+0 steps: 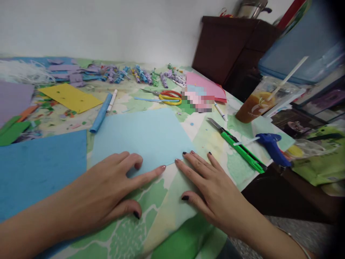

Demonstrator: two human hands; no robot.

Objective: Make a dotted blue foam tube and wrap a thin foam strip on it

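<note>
A light blue sheet of paper [142, 133] lies flat on the patterned tablecloth in front of me. My left hand [118, 187] rests over its near edge, index finger stretched along the edge, thumb apart and the other fingers curled under. On the sheet's near right corner, my right hand [205, 180] lies with its fingers spread and their tips touching the paper. Neither hand grasps anything. Beside the sheet are a rolled blue paper tube [101, 113] and a white marker [112, 100]. A green utility knife [239, 147] with its blade out lies right of my right hand.
Scissors [169, 97] with red and yellow handles lie beyond the sheet. A darker blue sheet [40, 169] and a yellow sheet [71, 97] are to the left. At the right edge stand a drink cup [253, 104] and a blue glue gun [272, 145]. Small paper rolls line the back.
</note>
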